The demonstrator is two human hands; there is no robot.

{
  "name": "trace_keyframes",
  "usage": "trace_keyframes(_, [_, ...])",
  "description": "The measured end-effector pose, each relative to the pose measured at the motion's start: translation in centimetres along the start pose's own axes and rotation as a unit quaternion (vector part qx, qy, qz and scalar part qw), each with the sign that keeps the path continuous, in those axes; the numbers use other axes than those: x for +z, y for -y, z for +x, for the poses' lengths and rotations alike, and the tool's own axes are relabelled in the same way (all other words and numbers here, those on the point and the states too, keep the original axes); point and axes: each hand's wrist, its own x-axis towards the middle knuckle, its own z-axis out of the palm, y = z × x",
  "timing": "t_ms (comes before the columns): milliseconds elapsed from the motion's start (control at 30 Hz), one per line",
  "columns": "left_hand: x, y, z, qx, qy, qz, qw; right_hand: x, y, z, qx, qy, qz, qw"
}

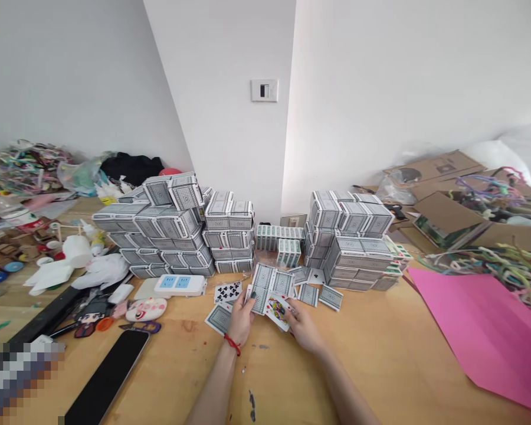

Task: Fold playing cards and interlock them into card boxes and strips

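My left hand (242, 319), with a red string on its wrist, is closed on playing cards (262, 284) whose grey patterned backs face up. My right hand (304, 328) pinches the edge of a diamond face card (278, 313), which meets or overlaps the cards in the left hand; I cannot tell if they are joined. A club card (228, 291) lies face up beside the left hand, above a face-down card (219, 317). Beyond the right hand lie more loose face-down cards (330, 297).
Stacked blocks of cards stand at left (159, 224), centre (229, 230) and right (358, 254). Small green-white packs (288, 252) sit between them. A power strip (179, 284), a phone (110, 378) and a utility knife (142, 326) lie left; pink paper (482, 336) lies right.
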Motion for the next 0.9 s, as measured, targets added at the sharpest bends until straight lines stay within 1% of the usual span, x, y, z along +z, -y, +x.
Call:
trace_keyframes(233, [-0.2, 0.3, 0.2, 0.003, -0.009, 0.004, 1.000, -0.5, 0.9, -0.1, 0.052, 0.056, 0.017, 0.997])
trace_keyframes(500, [-0.2, 0.1, 0.0, -0.009, 0.003, 0.002, 1.000, -0.9, 0.4, 0.1, 0.044, 0.076, -0.001, 0.996])
trace_keyframes(633, [-0.2, 0.0, -0.1, -0.022, 0.012, 0.017, 1.000, -1.2, 0.4, 0.2, 0.063, 0.084, 0.018, 0.994])
trace_keyframes(800, [-0.2, 0.1, 0.1, -0.015, 0.015, 0.056, 0.998, -1.3, 0.1, 0.4, 0.099, 0.061, 0.041, 0.992])
trace_keyframes(900, [-0.2, 0.4, 0.3, 0.009, 0.008, 0.085, 0.996, -1.1, 0.2, 0.4, 0.098, 0.009, 0.060, 0.993])
